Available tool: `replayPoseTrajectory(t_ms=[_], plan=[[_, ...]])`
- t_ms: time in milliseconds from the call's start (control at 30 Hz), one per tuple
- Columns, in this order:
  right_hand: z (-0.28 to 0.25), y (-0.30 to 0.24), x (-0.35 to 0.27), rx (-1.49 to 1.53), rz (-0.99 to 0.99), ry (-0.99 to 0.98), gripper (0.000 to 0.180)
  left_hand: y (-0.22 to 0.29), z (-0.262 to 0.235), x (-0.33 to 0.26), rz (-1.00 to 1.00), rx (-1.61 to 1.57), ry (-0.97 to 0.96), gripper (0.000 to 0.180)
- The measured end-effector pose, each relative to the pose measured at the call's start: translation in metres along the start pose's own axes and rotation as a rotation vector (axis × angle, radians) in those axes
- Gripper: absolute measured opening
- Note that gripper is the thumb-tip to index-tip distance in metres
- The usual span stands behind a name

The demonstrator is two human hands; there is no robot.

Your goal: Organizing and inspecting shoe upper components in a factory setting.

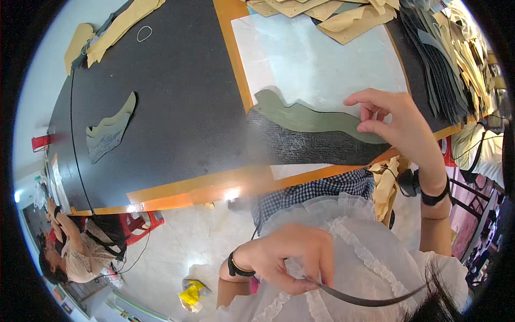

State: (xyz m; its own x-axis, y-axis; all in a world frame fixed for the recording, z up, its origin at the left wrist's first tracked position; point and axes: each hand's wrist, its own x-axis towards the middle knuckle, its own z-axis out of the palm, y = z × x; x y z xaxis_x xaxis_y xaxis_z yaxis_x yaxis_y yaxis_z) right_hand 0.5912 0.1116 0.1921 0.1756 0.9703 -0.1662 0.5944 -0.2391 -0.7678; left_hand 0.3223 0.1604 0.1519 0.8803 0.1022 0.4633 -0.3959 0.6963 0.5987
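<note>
My left hand (292,257) is held low in front of my body, its thumb and fingers closed on one end of a thin, dark, curved strip (370,300). The strip reaches away to the right. Over the table's near right side, my right hand (389,115) has its thumb and index finger apart. The thumb is close to the right part of a wavy-edged green piece (306,117), and whether it touches cannot be made out. That green piece lies along a dark textured piece (300,147) at the table's front edge.
A smaller stack of wavy green pieces (112,126) lies on the black tabletop (177,107). White sheet (322,64) covers the right part. Tan pieces (354,24) and dark stacked pieces (434,70) stand beyond. Another person (80,252) is at the lower left.
</note>
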Motion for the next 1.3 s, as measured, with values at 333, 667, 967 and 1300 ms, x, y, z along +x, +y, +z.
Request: replayPoseTrajectory(t_ms=[333,667,967,1300], plan=[[-0.016,-0.001,0.015,-0.273,-0.409,0.009,0.053,0.008,0.016,-0.006,0.028,0.195,0.305,0.026],[0.045,-0.035,-0.023,0.763,-0.477,-0.325,0.039,0.035,0.017,0.012,-0.244,0.393,0.774,0.023],[0.047,-0.043,0.011,0.155,-0.833,-0.047,0.029,0.051,-0.005,0.007,-0.194,0.595,1.012,0.024],[0.037,-0.03,0.045,0.12,-0.499,-0.072,0.028,0.04,-0.049,0.002,-0.189,1.741,1.089,0.029]])
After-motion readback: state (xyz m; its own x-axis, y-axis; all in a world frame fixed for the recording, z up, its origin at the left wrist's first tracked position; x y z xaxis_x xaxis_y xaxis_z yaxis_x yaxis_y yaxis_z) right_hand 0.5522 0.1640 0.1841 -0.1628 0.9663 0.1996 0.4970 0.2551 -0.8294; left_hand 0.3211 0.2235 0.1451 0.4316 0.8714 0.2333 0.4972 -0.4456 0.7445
